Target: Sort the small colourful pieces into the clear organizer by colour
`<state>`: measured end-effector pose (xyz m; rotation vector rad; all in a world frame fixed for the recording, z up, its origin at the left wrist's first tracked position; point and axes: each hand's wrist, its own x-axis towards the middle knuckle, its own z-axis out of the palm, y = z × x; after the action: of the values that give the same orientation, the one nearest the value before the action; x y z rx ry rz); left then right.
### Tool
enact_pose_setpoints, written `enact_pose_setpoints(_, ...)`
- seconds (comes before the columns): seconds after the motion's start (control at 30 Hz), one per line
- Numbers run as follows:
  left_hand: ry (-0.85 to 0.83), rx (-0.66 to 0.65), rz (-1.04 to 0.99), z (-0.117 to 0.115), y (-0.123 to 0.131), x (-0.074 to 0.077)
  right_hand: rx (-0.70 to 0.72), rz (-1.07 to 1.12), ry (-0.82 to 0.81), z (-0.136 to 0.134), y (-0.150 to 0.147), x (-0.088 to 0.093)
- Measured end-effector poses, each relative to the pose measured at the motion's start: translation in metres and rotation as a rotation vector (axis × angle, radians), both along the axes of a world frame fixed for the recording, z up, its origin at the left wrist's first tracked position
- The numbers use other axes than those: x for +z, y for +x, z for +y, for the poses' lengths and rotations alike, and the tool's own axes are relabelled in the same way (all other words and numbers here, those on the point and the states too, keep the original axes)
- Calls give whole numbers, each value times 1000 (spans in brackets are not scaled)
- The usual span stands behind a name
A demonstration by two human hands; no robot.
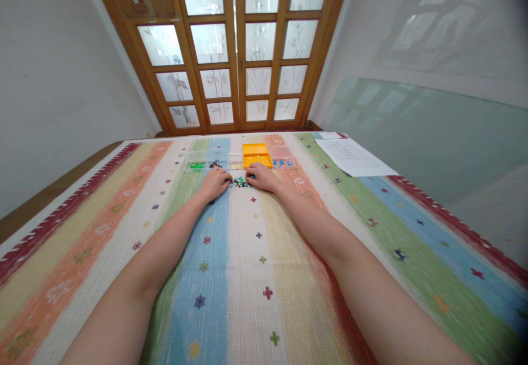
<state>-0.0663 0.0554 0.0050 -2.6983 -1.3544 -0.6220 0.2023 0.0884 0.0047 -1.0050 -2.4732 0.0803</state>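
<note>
A small pile of mixed green, blue, white and dark red pieces (240,182) lies on the striped cloth between my hands. The pieces are too small for me to tell their kind. At its left edge my left hand (215,183) rests with curled fingers, thumb and fingertips close together. My right hand (264,178) touches the right side of the pile, its fingers bent into a pinch. Anything between the fingertips is too small to make out. Just beyond the hands stands an open yellow box (256,149) with pale pieces inside.
Clear trays hold sorted bits: green pieces (197,166), dark red pieces (215,165) on the left, blue pieces (282,163) on the right. A printed paper sheet (350,156) lies at the table's far right. The striped tablecloth (243,277) covers the table; a glass-paned door (237,51) stands behind.
</note>
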Motion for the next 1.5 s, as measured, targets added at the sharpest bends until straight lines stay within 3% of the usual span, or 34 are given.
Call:
enact_pose_setpoints(0.27, -37, 24, -79, 3, 1, -3, -8, 5, -6, -3, -1, 2)
enact_pose_setpoints(0.47, -94, 144, -376, 9, 5, 1, 10, -5, 1, -4, -2, 4)
enact_pose_setpoints(0.7, -322, 228, -625, 42, 7, 3, 11, 13, -1, -2, -3, 0)
enact_pose_setpoints(0.9, -354, 275, -706, 66, 10, 5, 25, 16, 8, -3, -2, 0)
enact_pose_setpoints(1.13, -350, 242, -717, 49, 5, 0, 45, 5, 50, -7, -5, 7)
enact_pose_setpoints(1.3, -339, 229, -698, 33, -11, -10, 175, 19, 51, -12, -17, 13)
enact_pose_setpoints(1.5, -297, 234, -596, 25, -15, -10, 277, -50, 48, -19, -39, 7)
